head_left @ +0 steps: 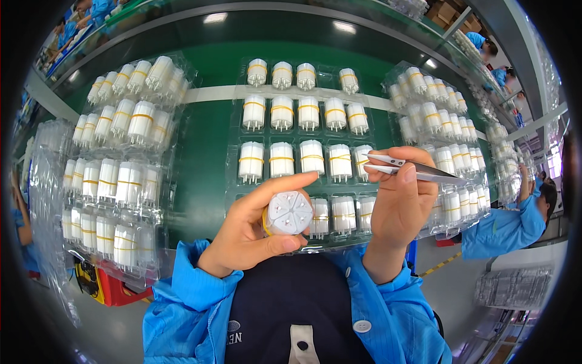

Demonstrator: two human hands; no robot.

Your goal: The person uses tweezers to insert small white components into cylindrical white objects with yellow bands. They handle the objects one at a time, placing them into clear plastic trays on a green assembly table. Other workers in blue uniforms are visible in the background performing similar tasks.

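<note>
A clear plastic blister tray (233,182) lies at the frame's centre on the green table (206,127), with rows of white cylindrical parts with yellow bands (282,112) standing in its pockets. A second filled tray (176,79) sits at the left, a third (394,79) at the right. Low in the centre, in front of the middle tray, the left hand (248,233) holds one white cylinder (288,213); just right of it, the right hand (400,200) holds metal tweezers (418,168).

White cylindrical part (289,213): lower side hidden behind left hand (251,233) fingers (276,246). Tweezers (418,171): mid-length covered by right hand (400,203). Front tray (233,182): near row partly masked by both hands. Left tray stack (45,182): outer edge blurred, lost in dark rim. Far-right trays (506,164): parts too small to count. Green surface (206,139): mostly covered.
</note>
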